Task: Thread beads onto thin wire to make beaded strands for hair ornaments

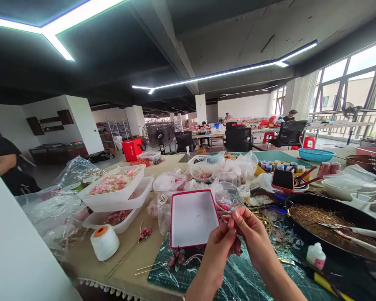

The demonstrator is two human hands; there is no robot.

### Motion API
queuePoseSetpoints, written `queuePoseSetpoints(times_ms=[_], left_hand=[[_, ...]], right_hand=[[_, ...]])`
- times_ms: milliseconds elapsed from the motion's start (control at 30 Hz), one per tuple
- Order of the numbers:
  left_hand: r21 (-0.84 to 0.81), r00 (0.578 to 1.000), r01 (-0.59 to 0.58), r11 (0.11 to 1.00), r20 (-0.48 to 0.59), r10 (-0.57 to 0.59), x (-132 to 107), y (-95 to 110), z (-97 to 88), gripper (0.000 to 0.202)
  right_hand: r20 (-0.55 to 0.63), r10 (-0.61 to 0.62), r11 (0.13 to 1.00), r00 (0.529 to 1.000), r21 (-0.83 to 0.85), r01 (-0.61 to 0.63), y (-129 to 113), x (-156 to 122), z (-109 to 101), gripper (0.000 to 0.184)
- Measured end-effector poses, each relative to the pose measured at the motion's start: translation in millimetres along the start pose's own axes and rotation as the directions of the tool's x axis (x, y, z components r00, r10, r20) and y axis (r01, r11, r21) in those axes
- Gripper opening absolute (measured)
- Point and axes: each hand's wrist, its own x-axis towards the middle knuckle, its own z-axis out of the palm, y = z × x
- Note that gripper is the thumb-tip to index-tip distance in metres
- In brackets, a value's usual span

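Note:
My left hand (221,242) and my right hand (249,228) meet above the front of the table, both with fingers pinched together. What they hold between the fingertips is too small to make out; a bit of dark red shows beneath them. Just behind stands a white tray with a red rim (194,217), tilted up. A clear bowl (228,196) with red and blue pieces is beyond my fingertips. On the green cutting mat (163,271) lies a hairpin-like piece with dark pink flowers (175,259), a beaded strand and metal prongs. Another flowered stem (144,233) rests to its left.
A white thread cone (104,242) and stacked white trays of pink flowers (113,188) stand at left. At right are a black pan of thin gold wires (319,217) with pliers on it, a small glue bottle (316,255) and a blue basket (316,154). Other people sit far back.

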Motion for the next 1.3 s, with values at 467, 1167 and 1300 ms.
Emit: queuePoseSetpoints(times_ms=[467, 1167, 1300], left_hand=[[-0.043, 0.985, 0.109, 0.993, 0.139, -0.102, -53.6, 2.0, 15.1, 0.016], [-0.041, 0.967, 0.221, 0.974, 0.141, -0.213, -63.0, -36.5, 11.1, 0.024], [-0.071, 0.971, 0.224, 0.972, 0.096, -0.217, -61.1, -39.7, 6.7, 0.027]], right_hand=[[0.022, -0.05, 0.919, 0.998, 0.392, 0.037, -60.1, -0.3, -2.0, 0.008], [0.016, -0.018, 0.828, 1.0, 0.561, 0.006, -58.1, -2.6, -36.4, 0.014], [-0.019, -0.026, 0.826, 0.999, 0.563, 0.032, -52.7, 2.1, -43.0, 0.015]])
